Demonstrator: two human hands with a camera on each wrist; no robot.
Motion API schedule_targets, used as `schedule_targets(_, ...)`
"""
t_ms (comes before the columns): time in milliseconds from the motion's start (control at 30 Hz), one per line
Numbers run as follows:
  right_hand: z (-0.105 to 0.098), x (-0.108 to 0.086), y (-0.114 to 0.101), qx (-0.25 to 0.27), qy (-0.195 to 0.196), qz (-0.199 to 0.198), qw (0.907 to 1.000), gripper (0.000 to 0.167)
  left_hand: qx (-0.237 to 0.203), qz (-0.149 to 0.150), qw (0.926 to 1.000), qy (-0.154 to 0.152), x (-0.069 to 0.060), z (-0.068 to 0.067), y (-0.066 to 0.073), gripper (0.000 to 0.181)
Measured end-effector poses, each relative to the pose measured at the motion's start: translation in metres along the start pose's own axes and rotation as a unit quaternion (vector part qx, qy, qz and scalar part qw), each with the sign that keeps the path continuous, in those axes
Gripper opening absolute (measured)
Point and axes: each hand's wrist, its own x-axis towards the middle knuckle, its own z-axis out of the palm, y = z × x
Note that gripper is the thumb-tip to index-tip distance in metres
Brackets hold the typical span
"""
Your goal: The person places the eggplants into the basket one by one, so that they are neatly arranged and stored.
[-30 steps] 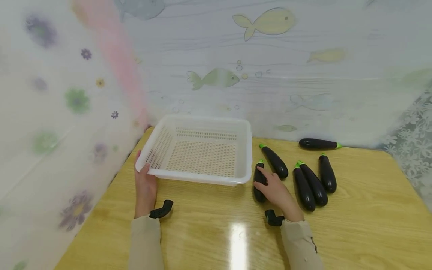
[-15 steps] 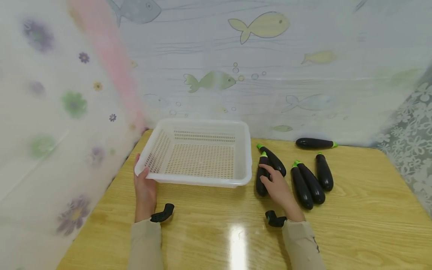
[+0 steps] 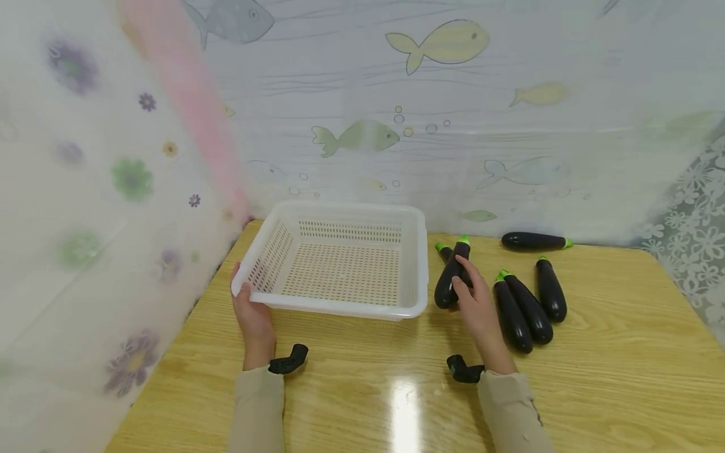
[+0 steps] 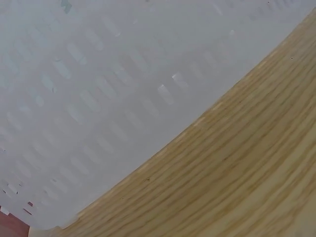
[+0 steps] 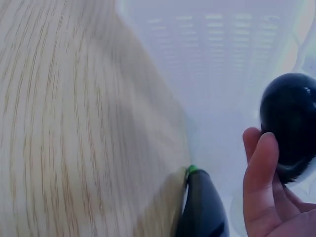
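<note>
A white plastic basket [image 3: 340, 308] with slotted sides stands on the table, and nothing lies in it. My left hand [image 3: 255, 324] grips its front left corner, thumb on the rim; the left wrist view shows the slotted wall [image 4: 148, 103] close up. Just right of the basket, my right hand [image 3: 478, 311] holds a dark eggplant [image 3: 450, 283] between thumb and fingers, its green stem end tilted up and away. In the right wrist view the eggplant's round end [image 5: 291, 118] is raised off the table. Behind it lies another eggplant [image 3: 443, 250], partly covered.
To the right of my right hand lie several more eggplants: two side by side [image 3: 512, 318], one beyond them [image 3: 550, 292], and one crosswise at the back [image 3: 532, 240]. A patterned wall covering [image 3: 362, 176] closes off the table's [image 3: 351, 377] far edge.
My right hand has lifted the eggplant off the table, moving it up and slightly away; it now overlaps the one behind. The left hand keeps its grip on the basket corner.
</note>
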Motion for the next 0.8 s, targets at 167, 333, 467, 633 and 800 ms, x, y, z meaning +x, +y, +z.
schedule_targets(167,0.004,0.003,-0.004,0.014,0.006,-0.015,0.9998,0.047,0.018,0.009,0.9998,0.001,0.003,-0.001,0.001,0.049)
schedule_targets(333,0.003,0.008,-0.009,0.004,0.002,-0.007,1.0000,0.059,0.013,0.021,0.9997,0.003,0.005,-0.005,0.001,0.047)
schedule_targets(467,0.004,0.014,-0.013,0.024,0.003,0.006,0.9997,0.062,0.017,0.015,0.9997,0.007,0.005,-0.005,0.002,0.048)
schedule_targets(633,0.007,0.019,-0.015,0.063,0.016,0.009,0.9979,0.061,0.010,-0.006,0.9999,0.006,0.004,-0.003,0.001,0.047)
schedule_targets(800,0.011,0.020,-0.018,0.093,0.037,0.023,0.9947,0.062,0.017,-0.011,0.9998,0.006,0.002,-0.002,-0.001,0.047)
